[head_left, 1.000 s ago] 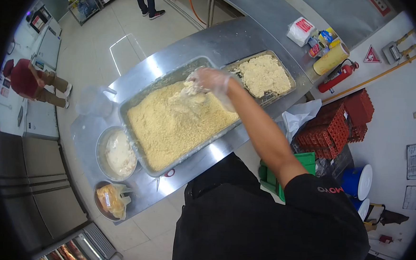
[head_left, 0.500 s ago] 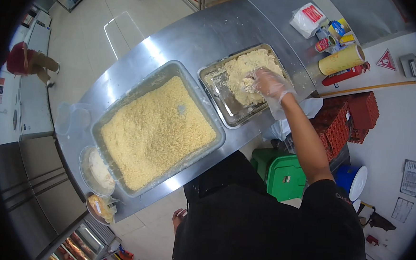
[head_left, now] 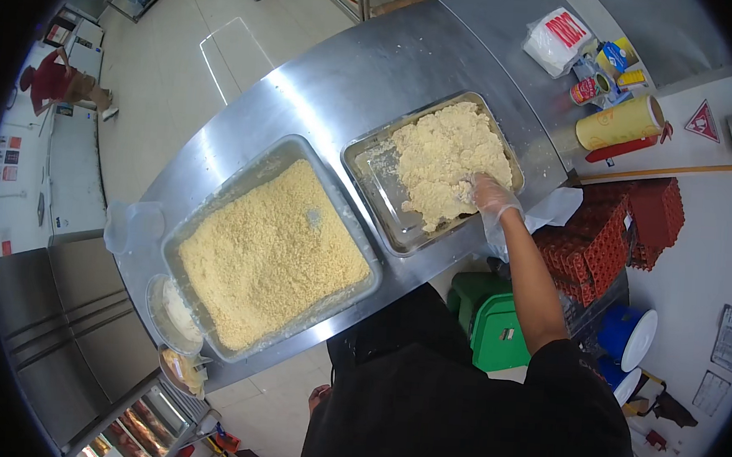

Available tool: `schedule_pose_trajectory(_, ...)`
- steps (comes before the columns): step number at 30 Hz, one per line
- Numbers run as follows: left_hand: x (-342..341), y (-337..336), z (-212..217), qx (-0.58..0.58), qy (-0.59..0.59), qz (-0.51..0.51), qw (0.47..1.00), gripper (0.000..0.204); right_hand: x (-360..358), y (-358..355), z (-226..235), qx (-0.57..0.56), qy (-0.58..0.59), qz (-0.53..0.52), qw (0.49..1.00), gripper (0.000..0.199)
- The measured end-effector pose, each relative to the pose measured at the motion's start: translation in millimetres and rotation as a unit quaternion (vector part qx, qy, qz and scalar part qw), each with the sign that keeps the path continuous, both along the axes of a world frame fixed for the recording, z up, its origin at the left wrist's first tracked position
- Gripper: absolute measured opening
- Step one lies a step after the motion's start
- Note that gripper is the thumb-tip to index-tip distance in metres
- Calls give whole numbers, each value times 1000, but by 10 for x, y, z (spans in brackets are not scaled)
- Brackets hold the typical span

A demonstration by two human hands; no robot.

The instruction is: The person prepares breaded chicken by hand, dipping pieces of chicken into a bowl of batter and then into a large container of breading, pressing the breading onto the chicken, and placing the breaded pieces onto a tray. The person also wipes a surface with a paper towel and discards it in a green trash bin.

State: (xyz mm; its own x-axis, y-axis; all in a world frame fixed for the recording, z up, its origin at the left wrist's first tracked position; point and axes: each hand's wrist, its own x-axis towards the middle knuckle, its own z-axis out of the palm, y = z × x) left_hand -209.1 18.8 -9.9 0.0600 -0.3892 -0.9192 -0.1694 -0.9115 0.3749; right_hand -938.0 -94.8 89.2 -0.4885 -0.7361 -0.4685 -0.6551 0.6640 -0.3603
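Observation:
My right hand (head_left: 492, 196), in a clear plastic glove, is at the near right part of a metal tray (head_left: 384, 226). Its fingers are curled into pale yellow crumbly dough (head_left: 450, 154), which covers the tray's right and middle part; the tray's left part shows bare metal. Left of the tray stands a large grey plastic tub (head_left: 372, 272) full of pale yellow crumbs (head_left: 272, 252). My left hand (head_left: 319, 396) hangs low beside my body, away from the table. Most of its fingers are hidden or too dark to make out.
Clear plastic containers (head_left: 134, 224), a bowl of white powder (head_left: 178, 311) and a bowl with a yellow bag (head_left: 184, 371) line the table's left end. A wrap roll (head_left: 620, 122) and packages stand far right. Below are red crates (head_left: 587, 250) and a green bin (head_left: 500, 333). Another person walks at far left.
My right hand has moved from the middle of the dough toward the tray's near right edge. The view has shifted slightly. The far person has moved a little.

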Motion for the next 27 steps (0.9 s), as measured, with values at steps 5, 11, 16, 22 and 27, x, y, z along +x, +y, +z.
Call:
schedule_pose_trajectory(5,-107,-121,128,9,19,6,1000,24,151,60,174,-79,60,-11,995,27)
schedule_pose_trajectory(11,-72,-74,61,24,18,33,999,25,854,-81,348,-105,60,-119,985,27)
schedule_pose_trajectory(16,-226,-237,24,-40,42,-42,997,27,773,-300,-439,-330,-458,-277,778,28)
schedule_pose_trajectory(22,-240,-257,390,-59,-26,-146,987,35,758,-467,-198,-253,-459,-377,763,32)
schedule_pose_trajectory(27,-118,-429,613,-69,-5,-155,986,26,456,-276,-306,-201,-414,-426,779,40)
